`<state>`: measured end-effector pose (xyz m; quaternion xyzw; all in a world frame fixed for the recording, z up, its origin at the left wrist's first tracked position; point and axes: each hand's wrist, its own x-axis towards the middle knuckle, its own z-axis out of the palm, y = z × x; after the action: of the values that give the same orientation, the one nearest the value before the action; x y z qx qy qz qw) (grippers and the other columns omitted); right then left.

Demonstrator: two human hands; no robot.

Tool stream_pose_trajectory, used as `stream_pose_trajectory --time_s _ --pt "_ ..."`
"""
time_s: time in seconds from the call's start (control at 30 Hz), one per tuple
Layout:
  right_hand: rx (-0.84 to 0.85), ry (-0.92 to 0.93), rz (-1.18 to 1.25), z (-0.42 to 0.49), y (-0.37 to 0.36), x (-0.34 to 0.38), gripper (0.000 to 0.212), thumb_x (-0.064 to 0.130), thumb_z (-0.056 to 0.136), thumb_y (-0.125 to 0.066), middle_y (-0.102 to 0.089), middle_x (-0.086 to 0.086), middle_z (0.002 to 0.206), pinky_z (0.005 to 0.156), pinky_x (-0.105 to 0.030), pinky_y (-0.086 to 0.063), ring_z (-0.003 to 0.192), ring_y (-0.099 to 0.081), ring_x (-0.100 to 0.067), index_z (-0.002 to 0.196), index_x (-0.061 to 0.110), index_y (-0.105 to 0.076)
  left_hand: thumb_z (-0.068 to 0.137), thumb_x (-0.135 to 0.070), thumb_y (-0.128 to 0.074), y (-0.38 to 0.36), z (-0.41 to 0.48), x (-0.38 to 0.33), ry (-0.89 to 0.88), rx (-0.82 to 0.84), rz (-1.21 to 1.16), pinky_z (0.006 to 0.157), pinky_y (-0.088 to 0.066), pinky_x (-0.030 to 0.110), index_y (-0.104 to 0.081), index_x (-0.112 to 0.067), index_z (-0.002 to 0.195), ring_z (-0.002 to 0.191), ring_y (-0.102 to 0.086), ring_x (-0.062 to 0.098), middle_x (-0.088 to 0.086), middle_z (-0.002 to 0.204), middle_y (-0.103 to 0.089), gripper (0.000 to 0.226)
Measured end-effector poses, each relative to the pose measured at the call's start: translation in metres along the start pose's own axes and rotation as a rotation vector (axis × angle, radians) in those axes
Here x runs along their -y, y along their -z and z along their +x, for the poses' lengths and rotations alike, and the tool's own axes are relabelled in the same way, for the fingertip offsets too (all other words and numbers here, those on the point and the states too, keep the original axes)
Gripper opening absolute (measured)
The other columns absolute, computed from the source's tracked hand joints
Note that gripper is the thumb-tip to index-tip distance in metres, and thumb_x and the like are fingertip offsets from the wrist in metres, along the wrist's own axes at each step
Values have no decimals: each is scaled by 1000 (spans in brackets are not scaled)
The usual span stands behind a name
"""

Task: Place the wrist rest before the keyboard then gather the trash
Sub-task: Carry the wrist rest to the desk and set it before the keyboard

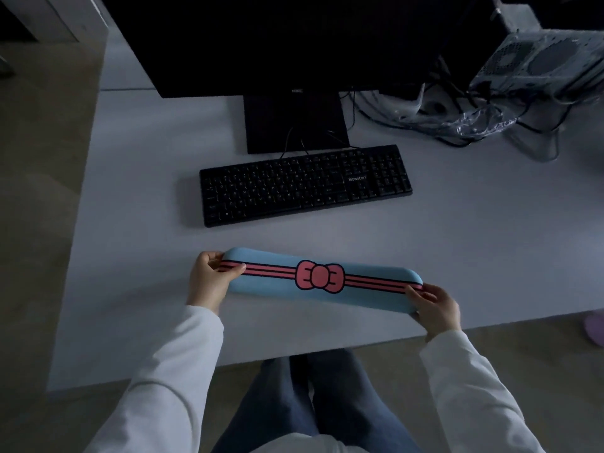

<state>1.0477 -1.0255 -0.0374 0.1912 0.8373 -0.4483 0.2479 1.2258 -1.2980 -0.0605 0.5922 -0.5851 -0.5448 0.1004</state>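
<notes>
A long light-blue wrist rest [284, 289] with pink stripes and a pink bow is held over the near part of the white desk [130, 223]. My left hand [209, 279] grips its left end and my right hand [436, 308] grips its right end. The black keyboard [304, 184] lies further back, with a strip of bare desk between it and the wrist rest. Crumpled clear plastic wrapping [474, 122] lies at the back right among the cables.
A black monitor [294, 44] on its stand [295, 122] sits behind the keyboard. A plastic-wrapped computer case [542, 60] and tangled black cables [536, 132] fill the back right. The desk's front edge runs just below my hands, above my knees. A purple object [595, 325] lies on the floor at right.
</notes>
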Motion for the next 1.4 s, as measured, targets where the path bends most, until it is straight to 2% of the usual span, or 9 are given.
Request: stream_pose_trajectory --time_s 0.37,0.5,0.63,0.73,0.87,1.0,1.1,1.23,1.4 --pt "67 158 -130 58 -9 51 35 14 73 -69 -62 -8 89 92 -45 -47 87 -55 -24 106 0 -66 71 -10 -73 -24 -17 0 64 -204 -79 82 -42 29 -56 3 109 89 -56 21 19 108 -65 44" --pt "69 200 -201 71 -12 52 34 14 75 -66 -64 -10 91 94 -47 -47 87 -55 -23 106 1 -66 71 -11 -74 -33 -19 4 78 -244 -53 82 -42 30 -57 4 109 101 -63 32 21 110 -66 44" --pt "88 262 -325 76 -13 56 37 19 79 -62 -67 -18 112 96 -45 -45 103 -60 -35 113 4 -63 71 -13 -73 -36 -17 4 79 -254 -5 83 -45 35 -58 4 106 102 -63 35 22 107 -67 41" --pt "41 310 -402 70 -14 58 40 20 86 -54 -56 -19 130 99 -38 -37 117 -53 -35 124 6 -54 74 -16 -70 -35 -19 -1 -26 -330 190 97 -42 43 -60 2 106 109 -58 37 21 111 -66 37" --pt "-15 594 -507 54 -27 48 42 22 86 -53 -50 -21 131 101 -45 -37 120 -48 -39 125 6 -52 82 -17 -60 -46 -34 -20 -306 -434 321 87 -30 18 -62 -1 102 105 -55 37 20 107 -65 26" --pt "66 915 -621 39 -58 30 46 26 87 -44 -53 -23 132 104 -50 -38 125 -46 -41 124 1 -52 85 -27 -49 -85 -42 -23 -552 -300 400 95 -35 27 -63 -5 106 109 -54 22 15 112 -67 34" --pt "199 1172 -704 33 -87 17 43 28 93 -33 -53 -16 135 109 -40 -33 131 -42 -33 125 5 -51 90 -27 -43 -125 -48 -17 -638 -131 492 103 -33 33 -62 -9 113 121 -55 27 12 125 -63 35" --pt "258 1373 -861 42 -111 -1 43 20 91 -34 -50 -11 138 112 -32 -19 134 -29 -17 132 8 -39 97 -31 -19 -155 -43 12 -706 -14 796 114 -14 31 -46 -8 131 137 -36 22 10 140 -52 50" --pt "221 1436 -978 55 -104 -3 49 30 95 -18 -37 -4 141 113 -32 -18 136 -27 -17 134 7 -36 97 -38 -16 -153 -37 29 -709 -124 973 117 -5 33 -28 -9 141 147 11 9 5 149 -29 55"
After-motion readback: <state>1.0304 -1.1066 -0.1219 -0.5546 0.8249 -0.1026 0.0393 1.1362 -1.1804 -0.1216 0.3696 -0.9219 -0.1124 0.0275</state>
